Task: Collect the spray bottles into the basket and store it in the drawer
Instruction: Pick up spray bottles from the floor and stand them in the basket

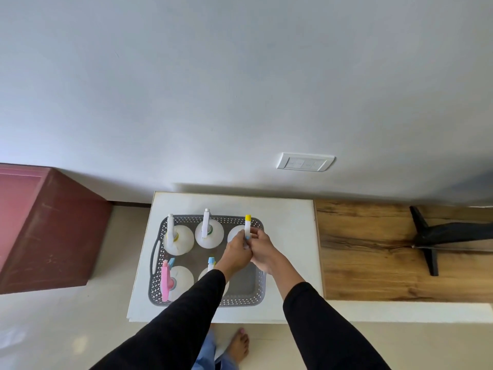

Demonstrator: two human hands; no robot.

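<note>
A grey perforated basket (157,263) stands on a white cabinet top (288,217). Several white spray bottles stand upright in it: one with a white head at the back left (178,240), one at the back middle (209,233), one with a pink head at the front left (170,280), and one with a blue nozzle (211,263) partly hidden by my left sleeve. At the back right corner of the basket stands a yellow-tipped spray bottle (247,225). My left hand (237,251) and my right hand (262,249) are both closed around its head.
A dark red cabinet (45,225) stands to the left. A wooden surface (373,252) with a black stand (432,236) adjoins the white top on the right. A wall switch plate (305,162) is behind. My bare foot (240,345) is on the floor.
</note>
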